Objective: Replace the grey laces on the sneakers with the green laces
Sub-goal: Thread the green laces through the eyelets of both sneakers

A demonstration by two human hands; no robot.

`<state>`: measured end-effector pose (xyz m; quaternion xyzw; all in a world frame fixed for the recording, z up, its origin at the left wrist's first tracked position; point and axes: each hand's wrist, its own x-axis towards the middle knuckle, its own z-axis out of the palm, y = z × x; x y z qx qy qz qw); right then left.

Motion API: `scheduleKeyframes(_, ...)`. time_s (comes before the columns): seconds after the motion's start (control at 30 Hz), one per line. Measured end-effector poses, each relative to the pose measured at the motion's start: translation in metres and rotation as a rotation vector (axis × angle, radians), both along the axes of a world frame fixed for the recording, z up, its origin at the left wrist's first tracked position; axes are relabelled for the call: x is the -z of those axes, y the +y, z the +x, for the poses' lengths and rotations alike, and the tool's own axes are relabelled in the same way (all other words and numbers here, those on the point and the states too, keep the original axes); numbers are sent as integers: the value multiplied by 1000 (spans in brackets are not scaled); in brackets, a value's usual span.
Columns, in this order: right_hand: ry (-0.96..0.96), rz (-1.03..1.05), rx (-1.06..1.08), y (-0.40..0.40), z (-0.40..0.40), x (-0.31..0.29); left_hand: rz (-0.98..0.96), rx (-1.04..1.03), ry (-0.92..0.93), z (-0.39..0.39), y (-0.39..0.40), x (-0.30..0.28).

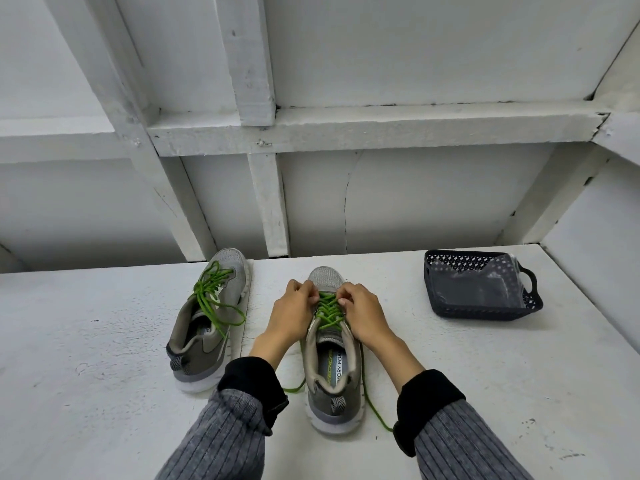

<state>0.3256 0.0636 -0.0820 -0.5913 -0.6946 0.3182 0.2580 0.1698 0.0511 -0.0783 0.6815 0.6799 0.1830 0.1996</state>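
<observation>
The sneaker [330, 362] between the hands is made of matt grey mesh cloth at the toe, with smooth suede-like panels and a rubbery pale sole. Woven green laces [327, 311] are seen under the fingertips. The second sneaker [207, 317], left of the left hand [292, 313], is finished alike. The table [104, 375] is coated in rough, pitted white paint. Right of the right hand [363, 315], a dark perforated plastic basket [485, 308] is lined with glossy clear film. Ribbed grey knit sleeves [221, 441] are edged with black cloth cuffs.
</observation>
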Motion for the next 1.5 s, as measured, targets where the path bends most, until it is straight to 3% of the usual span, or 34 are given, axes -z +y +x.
scheduleKeyframes(0.23,249,-155,-9,-2,-1,-7,-159,-26,-367,-3,3,9)
scheduleKeyframes(0.4,232,-70,69,-3,-4,-7,-175,-92,-572,-2,4,5)
scheduleKeyframes(0.7,151,15,16,0,7,3,-22,-89,-428,-12,-5,6)
scheduleKeyframes(0.87,112,25,18,2,4,6,-21,-139,-244,-3,-6,1)
scheduleKeyframes(1.1,141,2,67,1,5,9,-69,-208,-347,1,-7,5)
scheduleKeyframes(1.3,234,-20,181,3,2,9,45,-235,-204,0,-2,-7)
scheduleKeyframes(1.5,297,-28,-2,-6,15,8,58,-86,-335,-6,-11,-1)
